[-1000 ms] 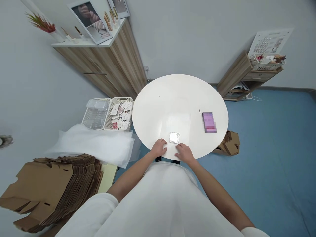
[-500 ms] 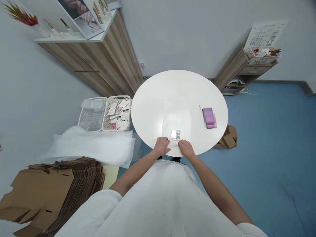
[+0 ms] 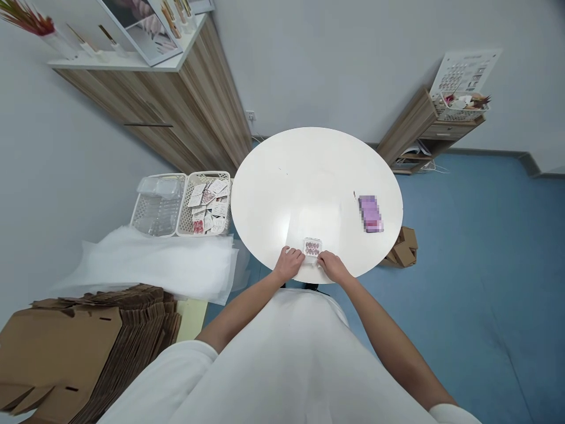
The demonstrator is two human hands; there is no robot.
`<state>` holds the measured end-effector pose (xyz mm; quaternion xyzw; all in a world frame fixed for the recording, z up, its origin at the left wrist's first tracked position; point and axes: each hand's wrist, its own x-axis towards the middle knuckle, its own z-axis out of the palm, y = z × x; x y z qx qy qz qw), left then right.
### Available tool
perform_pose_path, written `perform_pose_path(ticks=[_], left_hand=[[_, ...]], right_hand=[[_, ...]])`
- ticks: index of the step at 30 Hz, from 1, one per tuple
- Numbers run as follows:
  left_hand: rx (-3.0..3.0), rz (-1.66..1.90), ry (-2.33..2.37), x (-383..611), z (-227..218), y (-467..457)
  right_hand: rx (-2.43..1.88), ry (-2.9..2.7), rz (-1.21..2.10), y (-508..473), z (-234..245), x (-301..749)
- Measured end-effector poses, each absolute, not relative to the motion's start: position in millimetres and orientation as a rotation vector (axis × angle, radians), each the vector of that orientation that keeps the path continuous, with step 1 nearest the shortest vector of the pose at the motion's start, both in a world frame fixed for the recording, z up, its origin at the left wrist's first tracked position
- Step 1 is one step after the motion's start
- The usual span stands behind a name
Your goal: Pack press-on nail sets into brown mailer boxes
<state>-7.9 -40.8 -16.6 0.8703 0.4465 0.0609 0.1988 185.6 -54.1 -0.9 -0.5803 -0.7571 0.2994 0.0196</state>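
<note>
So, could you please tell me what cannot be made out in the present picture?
In the head view:
- clear case: details of its contents, too small
- left hand and right hand: exact fingertip contact, too small
- purple object: blurred by pixelation
- framed picture: top cut off by upper edge

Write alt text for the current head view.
Left hand and right hand flank a small clear case of pinkish pieces at a white table's near edge. A pixelated purple item lies farther right; baskets and flattened cardboard sit left.
</note>
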Motion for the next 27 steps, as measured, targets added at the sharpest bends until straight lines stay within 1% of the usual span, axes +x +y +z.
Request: perform_pose_path(ticks=[2,7,10,13,17,23,27], left_hand=[[2.436,0.159,1.262,-8.8,-17.3,-38.9],[2.436,0.127,1.269,-11.6,-17.6,-38.1],[2.387,0.165,1.222,-13.3,-15.6,-39.2],[2.312,0.235,1.129,-16.0,-12.1,-39.9],[2.186,0.248,1.071,-19.0,-9.2,-37.6],[1.94,0.275,1.249,-14.1,-12.5,-22.8],[1.784,0.265,1.376,-10.0,-17.5,-11.5]], right_hand=[[-1.773,-2.34,0.883,-59.3,1.7,187.9],[-1.69,-2.39,0.631,-83.0,-4.9,188.9],[-1.699,-2.378,0.584,-87.9,-14.3,189.4],[-1.662,-2.378,0.643,-82.2,-16.8,192.8],[-1.621,-2.442,0.848,-70.4,-6.9,197.6],[-1.971,-2.221,0.959,-53.0,-3.6,194.0],[-2.156,-2.093,0.907,-43.9,-12.9,188.5]])
